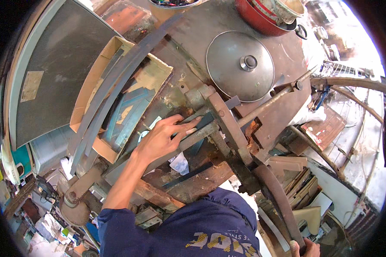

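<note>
Left hand [165, 133] at dark metal strip [206, 120]; right hand [308, 249] grips curved lever [279, 192].

right grip [312, 248] cut off by lower edge. red pot [249, 16] and tub [166, 13] clipped at top. pale label [31, 85] too small to make out.

The curved lever [278, 192] at near right is brown metal, worn and dull; the narrow strip [206, 120] near the middle looks like dark, smooth, matt metal. Rust roughens parts of the metal frame [228, 115]. On the far side, the round lid [223, 51] is smooth and glossy, the red pot [245, 15] shiny. At left, the box [90, 82] is matt cardboard. The navy shirt [167, 231] is matt cloth.
</note>
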Demonstrator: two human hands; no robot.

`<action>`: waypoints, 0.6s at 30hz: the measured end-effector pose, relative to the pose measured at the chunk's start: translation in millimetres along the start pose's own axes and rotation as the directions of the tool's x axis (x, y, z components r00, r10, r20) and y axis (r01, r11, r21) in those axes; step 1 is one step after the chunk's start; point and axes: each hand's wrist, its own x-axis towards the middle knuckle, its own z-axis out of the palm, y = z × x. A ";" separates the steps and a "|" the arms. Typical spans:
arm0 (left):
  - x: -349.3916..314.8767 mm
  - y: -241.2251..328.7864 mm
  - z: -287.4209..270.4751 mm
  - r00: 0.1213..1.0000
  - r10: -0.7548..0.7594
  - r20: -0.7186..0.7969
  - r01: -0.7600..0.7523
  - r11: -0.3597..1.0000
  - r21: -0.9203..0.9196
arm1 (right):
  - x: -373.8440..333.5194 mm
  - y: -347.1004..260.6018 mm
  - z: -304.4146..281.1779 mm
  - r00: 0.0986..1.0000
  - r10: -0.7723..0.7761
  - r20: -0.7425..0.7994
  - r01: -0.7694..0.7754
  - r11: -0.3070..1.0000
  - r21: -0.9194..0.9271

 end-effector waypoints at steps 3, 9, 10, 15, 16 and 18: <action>7.0 4.9 1.1 0.999 0.043 -0.021 -0.043 0.999 0.023 | 0.6 3.7 -1.8 1.000 -0.008 -0.002 0.008 1.000 0.000; 9.7 2.5 2.8 0.999 0.037 -0.016 -0.036 0.999 0.027 | 6.8 19.9 -0.3 0.999 0.011 0.030 -0.010 1.000 -0.024; 11.9 2.4 3.4 0.999 0.037 -0.014 -0.037 0.999 0.020 | 7.4 20.8 1.1 0.999 0.011 0.030 -0.010 1.000 -0.020; 10.0 4.5 5.1 0.998 0.046 -0.039 -0.045 0.999 0.030 | 12.8 20.4 1.2 0.999 0.011 0.045 -0.010 0.999 -0.034; 7.5 1.7 6.2 0.998 0.054 -0.038 -0.052 0.997 0.057 | 14.5 23.4 3.1 0.998 -0.023 0.050 0.024 1.000 -0.020; 9.7 0.9 9.6 0.995 0.082 -0.051 -0.078 0.995 0.065 | 19.6 35.6 10.6 0.996 -0.079 0.048 0.078 0.997 0.013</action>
